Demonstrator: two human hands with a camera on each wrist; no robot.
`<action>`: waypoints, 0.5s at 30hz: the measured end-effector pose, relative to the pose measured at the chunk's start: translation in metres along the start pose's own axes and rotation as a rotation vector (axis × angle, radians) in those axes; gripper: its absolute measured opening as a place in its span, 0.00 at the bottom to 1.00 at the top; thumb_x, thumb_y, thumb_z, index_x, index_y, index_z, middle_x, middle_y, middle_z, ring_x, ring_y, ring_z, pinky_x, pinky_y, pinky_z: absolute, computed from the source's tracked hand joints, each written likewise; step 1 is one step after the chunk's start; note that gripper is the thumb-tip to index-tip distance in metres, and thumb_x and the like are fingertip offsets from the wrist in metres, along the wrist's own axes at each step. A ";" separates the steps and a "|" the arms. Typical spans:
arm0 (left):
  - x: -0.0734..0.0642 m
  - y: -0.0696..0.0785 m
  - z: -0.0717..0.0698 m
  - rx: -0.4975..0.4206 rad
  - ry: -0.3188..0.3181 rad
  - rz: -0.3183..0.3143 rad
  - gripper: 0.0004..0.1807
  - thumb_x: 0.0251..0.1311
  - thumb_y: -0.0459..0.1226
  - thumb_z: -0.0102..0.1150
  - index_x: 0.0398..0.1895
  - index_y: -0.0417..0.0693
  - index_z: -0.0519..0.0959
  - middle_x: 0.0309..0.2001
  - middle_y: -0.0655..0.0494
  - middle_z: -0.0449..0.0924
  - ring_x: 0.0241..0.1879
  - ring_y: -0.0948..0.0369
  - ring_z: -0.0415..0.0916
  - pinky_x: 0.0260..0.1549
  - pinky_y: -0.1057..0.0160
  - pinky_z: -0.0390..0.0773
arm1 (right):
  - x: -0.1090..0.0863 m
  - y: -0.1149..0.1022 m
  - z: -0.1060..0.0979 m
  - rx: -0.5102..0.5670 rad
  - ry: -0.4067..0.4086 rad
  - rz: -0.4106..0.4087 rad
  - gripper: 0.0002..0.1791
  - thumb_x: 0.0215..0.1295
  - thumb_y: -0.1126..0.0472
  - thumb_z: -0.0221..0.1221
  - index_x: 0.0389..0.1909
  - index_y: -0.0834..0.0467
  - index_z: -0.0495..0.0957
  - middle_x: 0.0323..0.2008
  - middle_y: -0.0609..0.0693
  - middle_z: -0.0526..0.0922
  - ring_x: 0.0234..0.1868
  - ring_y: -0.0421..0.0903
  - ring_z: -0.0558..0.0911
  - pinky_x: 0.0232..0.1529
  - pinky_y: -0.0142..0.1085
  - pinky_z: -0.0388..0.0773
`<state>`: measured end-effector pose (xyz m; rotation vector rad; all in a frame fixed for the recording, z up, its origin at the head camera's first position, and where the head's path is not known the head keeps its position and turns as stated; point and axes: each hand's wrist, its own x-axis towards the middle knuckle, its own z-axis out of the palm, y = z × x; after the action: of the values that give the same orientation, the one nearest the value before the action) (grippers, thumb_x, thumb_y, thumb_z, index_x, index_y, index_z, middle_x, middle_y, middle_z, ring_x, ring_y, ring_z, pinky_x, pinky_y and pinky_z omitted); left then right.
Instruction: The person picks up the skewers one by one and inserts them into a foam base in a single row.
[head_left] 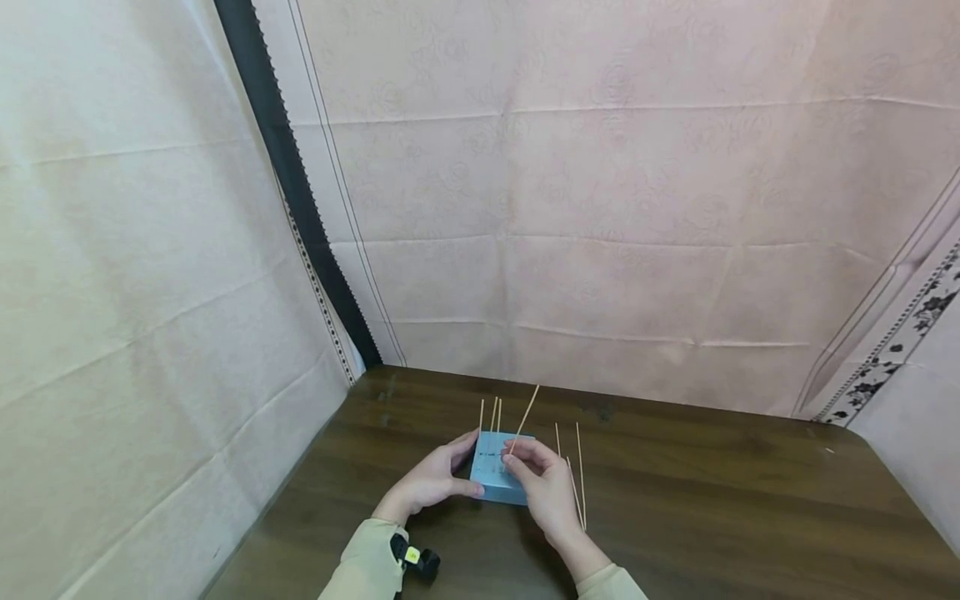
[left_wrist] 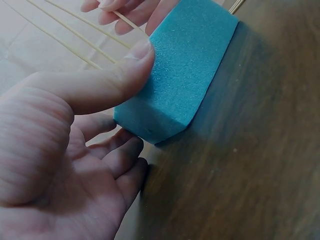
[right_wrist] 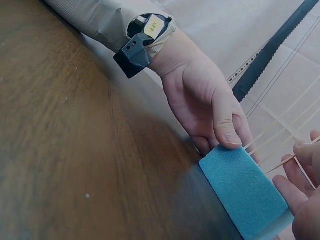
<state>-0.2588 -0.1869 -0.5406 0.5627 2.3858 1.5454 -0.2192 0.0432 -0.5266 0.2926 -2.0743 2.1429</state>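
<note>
A blue block (head_left: pixel 489 468) is gripped by the left hand (head_left: pixel 431 481); a slanted stick (head_left: pixel 527 410) is pinched by the right hand (head_left: pixel 549 493). On the yellow label (right_wrist: pixel 154 26), "LEFT" can perhaps be read.

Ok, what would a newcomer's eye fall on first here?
Probably the bright blue rectangular foam-like block on the dark brown wooden table, held by the left hand's fingers. Next, the thin pale wooden stick slanting up from the right hand's fingers. Three similar sticks rise at the block's far-left side; others lie to the block's right.
</note>
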 end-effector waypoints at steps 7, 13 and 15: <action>-0.001 0.002 0.001 -0.012 0.000 -0.008 0.57 0.61 0.42 0.79 0.87 0.43 0.53 0.86 0.48 0.52 0.83 0.48 0.52 0.79 0.43 0.55 | -0.001 0.000 0.000 -0.085 -0.006 -0.018 0.11 0.71 0.65 0.69 0.52 0.56 0.89 0.45 0.50 0.92 0.50 0.47 0.89 0.53 0.29 0.82; -0.002 0.003 0.001 -0.026 -0.009 -0.008 0.57 0.62 0.42 0.79 0.87 0.41 0.52 0.86 0.47 0.51 0.83 0.48 0.51 0.79 0.44 0.54 | 0.001 0.001 -0.001 -0.266 -0.007 -0.095 0.07 0.72 0.64 0.69 0.47 0.52 0.85 0.41 0.43 0.92 0.49 0.41 0.90 0.59 0.41 0.83; -0.002 0.003 0.001 -0.027 -0.011 -0.009 0.57 0.62 0.42 0.79 0.87 0.41 0.52 0.86 0.47 0.51 0.83 0.48 0.51 0.79 0.44 0.54 | 0.000 0.000 0.000 -0.300 -0.001 -0.095 0.05 0.72 0.63 0.70 0.43 0.51 0.85 0.40 0.41 0.92 0.48 0.39 0.90 0.58 0.44 0.84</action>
<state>-0.2564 -0.1862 -0.5384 0.5531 2.3527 1.5644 -0.2196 0.0434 -0.5269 0.3454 -2.2909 1.7477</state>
